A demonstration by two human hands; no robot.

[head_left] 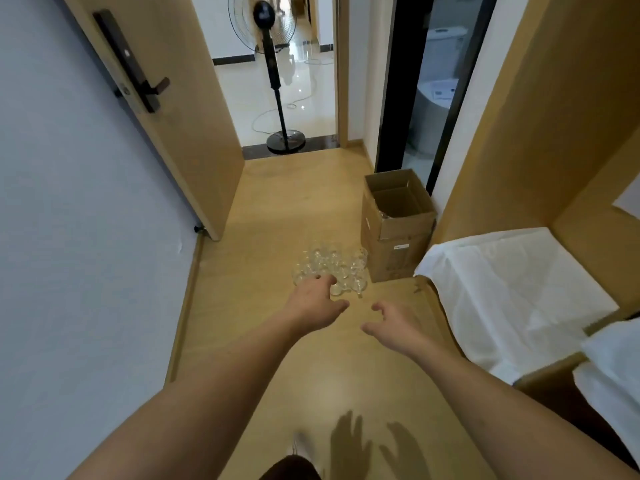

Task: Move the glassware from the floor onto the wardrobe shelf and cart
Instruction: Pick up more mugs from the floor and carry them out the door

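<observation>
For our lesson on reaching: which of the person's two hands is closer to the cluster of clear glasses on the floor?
The left hand: its fingers overlap the near edge of the clear glassware cluster, while the right hand hangs short of it over bare floor.

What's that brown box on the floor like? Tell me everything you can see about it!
The cardboard box is plain brown with a small white label low on its near side. It stands upright on the wooden floor with its top flaps open, just past a cluster of clear glasses, near the dark doorway. Something clear and glassy shows inside, but it is too blurry to name. Neither hand touches it.
</observation>
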